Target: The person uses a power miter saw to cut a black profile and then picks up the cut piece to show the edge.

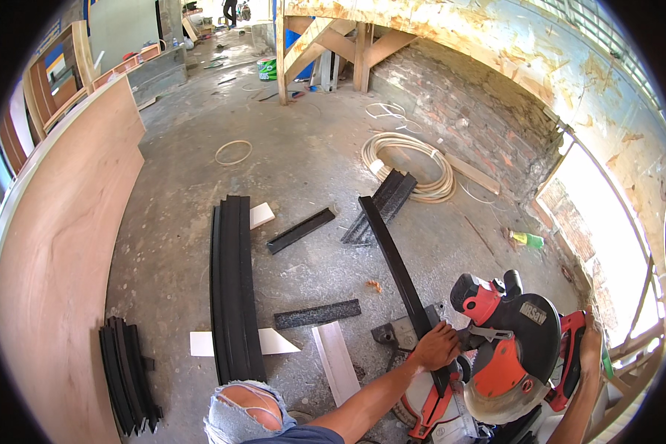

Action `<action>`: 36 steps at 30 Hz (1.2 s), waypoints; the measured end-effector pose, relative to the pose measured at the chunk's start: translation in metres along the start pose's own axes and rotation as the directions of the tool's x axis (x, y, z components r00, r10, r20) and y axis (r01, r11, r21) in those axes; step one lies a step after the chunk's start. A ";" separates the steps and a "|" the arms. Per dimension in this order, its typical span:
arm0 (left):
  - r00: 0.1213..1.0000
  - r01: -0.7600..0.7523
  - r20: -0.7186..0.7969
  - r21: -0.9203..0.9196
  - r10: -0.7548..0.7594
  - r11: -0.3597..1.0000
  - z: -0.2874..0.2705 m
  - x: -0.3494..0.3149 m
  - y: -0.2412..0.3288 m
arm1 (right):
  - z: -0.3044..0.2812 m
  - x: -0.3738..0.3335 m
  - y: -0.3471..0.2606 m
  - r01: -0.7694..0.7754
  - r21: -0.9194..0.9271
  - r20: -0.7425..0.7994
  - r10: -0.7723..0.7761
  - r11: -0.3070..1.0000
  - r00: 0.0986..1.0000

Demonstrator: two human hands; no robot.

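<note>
A red and black miter saw stands on the floor at the lower right, with its round blade guard facing up. Across its base lies a long black profile strip, reaching away toward the far middle. My left hand is closed on this strip close to the saw head; the undersides of the fingers are hidden. My right hand wraps around the saw's red and black handle at the right. The blade itself is hidden by the guard.
Black profile lengths lie left of middle, with shorter black pieces near a curved wooden panel. Short offcuts and white boards lie around. A coiled hose and a green bottle are on the right.
</note>
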State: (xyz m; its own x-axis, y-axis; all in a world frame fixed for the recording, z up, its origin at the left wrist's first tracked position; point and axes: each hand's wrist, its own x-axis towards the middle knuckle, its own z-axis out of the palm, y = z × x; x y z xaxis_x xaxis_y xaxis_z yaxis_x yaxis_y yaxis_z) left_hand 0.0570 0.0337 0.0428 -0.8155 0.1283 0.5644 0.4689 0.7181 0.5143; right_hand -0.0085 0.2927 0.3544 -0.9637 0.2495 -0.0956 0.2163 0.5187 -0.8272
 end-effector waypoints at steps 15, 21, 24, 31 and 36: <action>1.000 0.003 -0.025 0.023 -0.003 1.000 0.008 -0.003 -0.002 | 0.006 -0.092 0.028 -0.100 0.297 -0.087 0.132 0.950 0.987; 0.997 -0.003 -0.079 0.006 0.004 1.000 0.011 -0.004 -0.004 | 0.009 -0.103 0.035 -0.122 0.366 -0.069 0.157 0.923 0.985; 0.996 -0.004 -0.092 -0.007 0.003 1.000 0.011 -0.004 -0.003 | 0.007 -0.104 0.047 -0.097 0.356 -0.080 0.134 0.929 0.988; 0.993 -0.019 -0.120 -0.047 0.013 0.999 0.011 -0.002 -0.004 | 0.014 -0.113 0.055 -0.049 0.524 -0.076 0.104 0.850 0.992; 0.994 0.006 -0.107 -0.066 -0.013 0.998 0.008 -0.002 -0.002 | 0.015 -0.117 0.056 -0.039 0.577 -0.047 0.081 0.816 0.996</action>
State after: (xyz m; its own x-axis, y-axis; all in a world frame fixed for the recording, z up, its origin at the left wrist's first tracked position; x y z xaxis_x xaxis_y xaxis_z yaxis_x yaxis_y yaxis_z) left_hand 0.0547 0.0381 0.0357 -0.7805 0.0455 0.6235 0.4856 0.6722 0.5589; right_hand 0.1136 0.2800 0.3111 -0.9344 0.3291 -0.1365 0.1239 -0.0589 -0.9905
